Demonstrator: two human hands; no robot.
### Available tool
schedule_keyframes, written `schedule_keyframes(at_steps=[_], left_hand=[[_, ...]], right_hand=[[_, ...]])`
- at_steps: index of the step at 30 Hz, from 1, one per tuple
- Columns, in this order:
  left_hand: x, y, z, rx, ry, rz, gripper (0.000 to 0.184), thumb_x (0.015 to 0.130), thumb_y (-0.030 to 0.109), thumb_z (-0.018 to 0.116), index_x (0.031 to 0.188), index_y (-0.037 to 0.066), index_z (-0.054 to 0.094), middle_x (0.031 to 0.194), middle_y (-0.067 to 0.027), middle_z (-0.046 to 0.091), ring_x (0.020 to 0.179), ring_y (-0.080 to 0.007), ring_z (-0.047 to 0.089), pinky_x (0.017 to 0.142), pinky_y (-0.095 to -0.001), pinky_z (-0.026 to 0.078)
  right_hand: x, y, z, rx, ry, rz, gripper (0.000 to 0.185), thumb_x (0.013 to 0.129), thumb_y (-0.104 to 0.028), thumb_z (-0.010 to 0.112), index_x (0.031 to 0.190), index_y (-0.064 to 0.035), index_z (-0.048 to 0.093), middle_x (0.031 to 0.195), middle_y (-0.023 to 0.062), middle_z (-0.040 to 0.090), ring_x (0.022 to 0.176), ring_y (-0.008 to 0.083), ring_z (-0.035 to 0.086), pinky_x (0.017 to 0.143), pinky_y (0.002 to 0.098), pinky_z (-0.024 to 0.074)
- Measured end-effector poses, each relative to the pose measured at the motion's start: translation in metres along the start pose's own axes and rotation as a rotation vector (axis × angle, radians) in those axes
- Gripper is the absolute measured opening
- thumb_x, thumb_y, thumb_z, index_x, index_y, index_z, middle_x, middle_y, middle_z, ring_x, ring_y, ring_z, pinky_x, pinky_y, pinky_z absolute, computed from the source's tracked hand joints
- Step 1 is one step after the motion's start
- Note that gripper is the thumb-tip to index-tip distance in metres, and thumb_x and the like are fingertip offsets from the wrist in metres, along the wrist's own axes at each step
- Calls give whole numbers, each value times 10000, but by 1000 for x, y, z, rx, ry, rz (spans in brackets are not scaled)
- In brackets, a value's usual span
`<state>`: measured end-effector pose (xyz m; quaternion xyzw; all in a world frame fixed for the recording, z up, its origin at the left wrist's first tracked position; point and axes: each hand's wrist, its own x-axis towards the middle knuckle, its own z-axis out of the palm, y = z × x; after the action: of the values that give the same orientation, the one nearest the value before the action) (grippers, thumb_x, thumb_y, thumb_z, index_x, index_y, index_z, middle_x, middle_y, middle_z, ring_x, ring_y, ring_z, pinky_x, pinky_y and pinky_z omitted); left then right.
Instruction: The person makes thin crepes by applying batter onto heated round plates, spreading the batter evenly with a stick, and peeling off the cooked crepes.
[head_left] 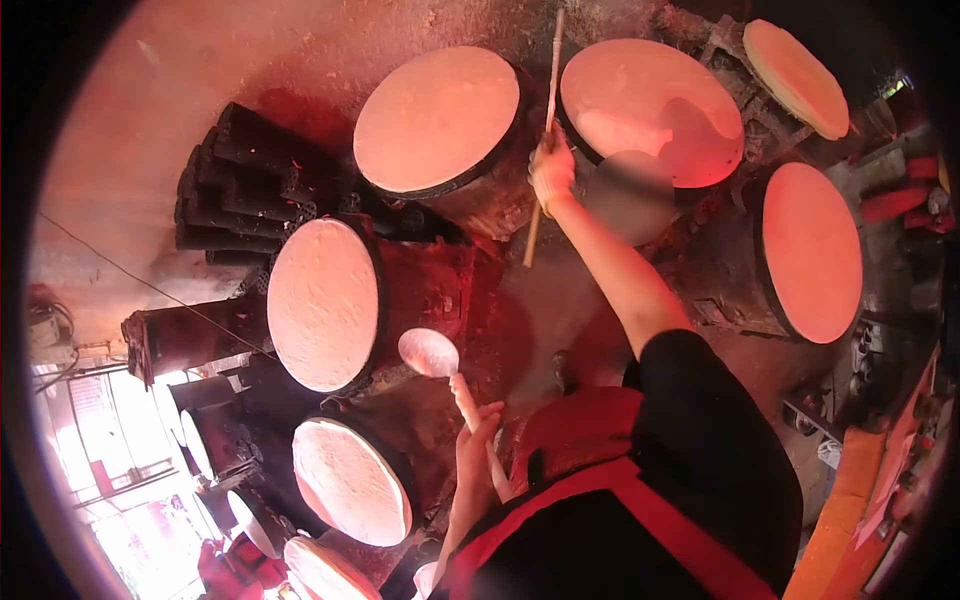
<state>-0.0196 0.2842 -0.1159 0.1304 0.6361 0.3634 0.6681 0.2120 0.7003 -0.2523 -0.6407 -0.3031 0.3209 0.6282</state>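
Observation:
My right hand (552, 172), in what looks like a pale glove, is closed around a long thin stick (555, 65) between two round griddles. One griddle (437, 118) lies to its left and another (640, 85) to its right; both are covered with a pale, flat layer like batter or flatbread. Lower down, my left hand (478, 432) is closed on a ladle (430, 352) by its pale handle. The ladle's bowl points up and left, beside a griddle (323, 304) bearing a bumpy pale flatbread. Part of my left hand's grip is hidden.
Further covered griddles stand at the lower left (352, 482) and right (812, 252). Pale round flatbreads (795, 80) lie at the upper right. Dark cylinders with holed ends, like coal briquettes (250, 190), are stacked at the left. An orange board (840, 510) edges the lower right.

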Motion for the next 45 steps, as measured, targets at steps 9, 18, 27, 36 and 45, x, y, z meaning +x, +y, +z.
schedule_keyframes(at_steps=[9,18,27,36,45], left_hand=[[-1,6,-3,38,-65,-37,306,919,199,594,1186,50,615,1027,12,590,946,-108,551,879,-291,442],[-2,3,56,116,-184,132,269,893,168,648,1120,28,685,1265,-58,552,1323,-139,355,1092,-284,224],[-6,-4,133,110,-178,79,272,894,164,649,1132,35,677,1203,-43,595,1256,-138,418,1090,-287,248],[-19,-13,249,85,-167,58,244,906,134,638,1131,41,630,1026,-7,622,894,-81,531,841,-259,420],[-28,-16,315,49,-237,22,199,963,204,616,1081,46,584,742,22,517,536,-44,426,434,-205,322]], right_hand=[[-116,-68,-122,205,94,297,395,1001,-177,482,1391,-237,502,726,-30,533,537,91,487,450,289,438],[-72,-82,-182,588,74,372,275,1005,-397,511,1217,-222,518,684,3,481,450,104,423,371,251,315],[-62,-74,-357,267,-264,611,408,1012,-318,477,1406,-399,408,666,-50,485,404,62,340,349,217,267],[-10,-29,-421,428,-536,869,348,993,-301,456,1326,-400,485,663,5,519,377,121,369,329,287,300],[104,-58,-382,-300,-358,137,442,1003,-207,466,1444,-234,441,741,-19,558,488,123,450,445,308,391]])
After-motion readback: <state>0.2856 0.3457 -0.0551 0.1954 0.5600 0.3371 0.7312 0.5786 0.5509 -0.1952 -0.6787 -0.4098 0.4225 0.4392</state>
